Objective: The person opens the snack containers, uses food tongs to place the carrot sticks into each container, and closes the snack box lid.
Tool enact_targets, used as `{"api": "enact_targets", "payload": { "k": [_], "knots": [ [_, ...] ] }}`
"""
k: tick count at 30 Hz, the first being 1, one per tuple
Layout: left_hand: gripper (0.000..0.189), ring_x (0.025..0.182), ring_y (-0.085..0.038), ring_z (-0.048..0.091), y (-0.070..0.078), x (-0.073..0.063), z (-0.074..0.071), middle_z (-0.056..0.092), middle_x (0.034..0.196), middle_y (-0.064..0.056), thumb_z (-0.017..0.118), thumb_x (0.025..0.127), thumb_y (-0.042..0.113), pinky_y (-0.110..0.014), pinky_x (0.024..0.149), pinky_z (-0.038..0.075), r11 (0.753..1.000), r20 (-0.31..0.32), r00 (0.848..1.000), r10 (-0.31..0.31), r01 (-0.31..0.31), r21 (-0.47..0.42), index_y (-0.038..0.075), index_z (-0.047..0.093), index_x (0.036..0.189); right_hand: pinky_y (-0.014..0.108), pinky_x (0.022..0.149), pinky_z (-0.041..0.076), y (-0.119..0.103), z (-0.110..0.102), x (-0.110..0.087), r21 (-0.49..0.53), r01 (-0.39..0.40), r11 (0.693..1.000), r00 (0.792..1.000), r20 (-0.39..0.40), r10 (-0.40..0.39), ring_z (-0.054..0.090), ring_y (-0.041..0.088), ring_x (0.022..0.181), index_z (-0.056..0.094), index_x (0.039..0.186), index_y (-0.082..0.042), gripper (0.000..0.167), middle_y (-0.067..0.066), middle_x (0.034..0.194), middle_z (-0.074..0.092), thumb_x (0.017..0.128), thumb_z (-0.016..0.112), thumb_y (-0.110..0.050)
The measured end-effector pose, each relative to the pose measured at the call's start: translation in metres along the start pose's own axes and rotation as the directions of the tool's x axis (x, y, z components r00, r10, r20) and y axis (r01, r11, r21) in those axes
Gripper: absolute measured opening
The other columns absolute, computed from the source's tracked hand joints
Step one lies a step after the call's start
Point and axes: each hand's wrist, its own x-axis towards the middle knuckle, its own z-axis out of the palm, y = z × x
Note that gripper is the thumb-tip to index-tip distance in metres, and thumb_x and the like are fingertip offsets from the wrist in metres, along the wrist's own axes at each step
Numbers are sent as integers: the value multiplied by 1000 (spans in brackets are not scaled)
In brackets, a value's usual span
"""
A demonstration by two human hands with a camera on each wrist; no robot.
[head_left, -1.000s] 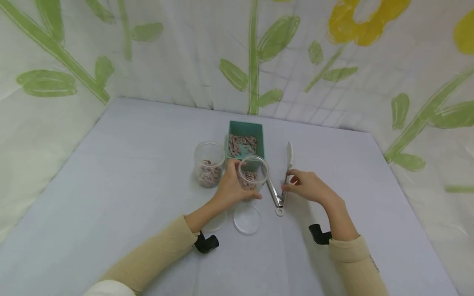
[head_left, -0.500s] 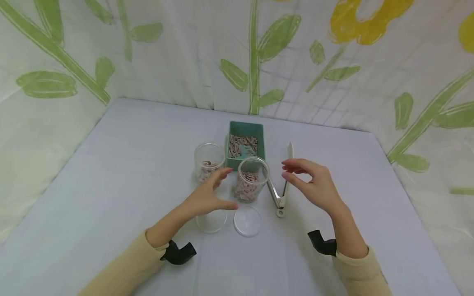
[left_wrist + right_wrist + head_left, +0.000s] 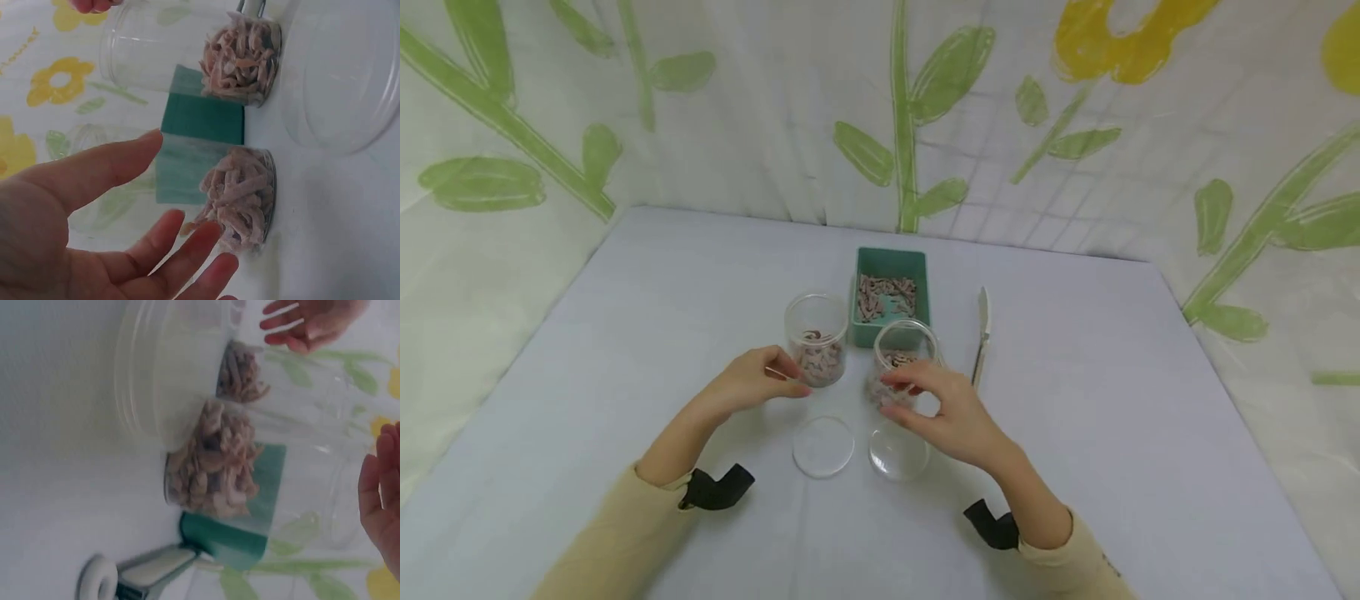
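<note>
Two clear round jars stand side by side, each partly filled with pinkish-brown strips. My left hand (image 3: 747, 383) is beside the left jar (image 3: 817, 354), fingers loosely bent and holding nothing; the left wrist view shows a gap between thumb and fingers. In front of the right jar (image 3: 908, 337) hovers my right hand (image 3: 953, 414), thumb and fingers apart with nothing between them. It hides part of that jar in the head view. Flat on the table before the jars lie two clear round lids, a left lid (image 3: 823, 447) and a right lid (image 3: 893, 457).
Behind the jars sits a green rectangular box (image 3: 863, 336) with more strips (image 3: 871, 298) inside. Metal tongs (image 3: 981, 354) lie right of the right jar, their hinge end hidden by my hand in the head view. A painted curtain (image 3: 760, 142) hangs behind the table.
My left hand has let go of the right jar and drawn back left. My right hand has left the tongs lying on the table and moved left, in front of the right jar.
</note>
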Motion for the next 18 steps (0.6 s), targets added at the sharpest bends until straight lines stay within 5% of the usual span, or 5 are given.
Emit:
{"api": "enact_targets", "payload": {
  "k": [3,7,12,15,18],
  "knots": [
    [53,117,-41,50,-3,7,1,54,124,-25,74,83,26,-52,92,44,1000,-65,998,-25,26,7,-5,48,118,33,83,54,-5,17,3,-74,18,997,998,65,-13,63,20,101,67,111,-2,32,9,110,66,81,77,-7],
    [77,129,-44,38,-5,18,3,41,139,-29,76,82,21,-56,103,35,995,-140,990,-12,-2,-95,-6,31,138,30,95,48,-9,35,9,-188,29,982,975,223,13,58,21,112,65,118,-4,38,7,119,62,84,77,-19],
    [95,140,-44,23,-8,29,7,26,150,-27,78,80,11,-57,111,24,967,-172,983,64,-104,-233,0,15,150,33,102,42,-9,55,20,-316,-44,948,863,466,195,52,23,121,55,134,-11,57,10,134,52,85,76,-31],
    [97,140,-44,22,-8,34,12,27,151,-25,78,79,8,-56,112,22,948,-169,978,119,-162,-275,4,14,151,36,106,39,-10,66,24,-398,-68,915,790,538,292,44,27,130,47,142,-14,69,13,143,44,83,77,-35],
    [96,139,-44,23,-9,36,15,29,151,-24,78,79,6,-58,112,20,929,-172,972,160,-207,-306,6,15,152,40,106,39,-12,77,27,-466,-40,884,750,570,335,36,29,136,41,146,-15,78,16,149,36,81,78,-38]
  ]
}}
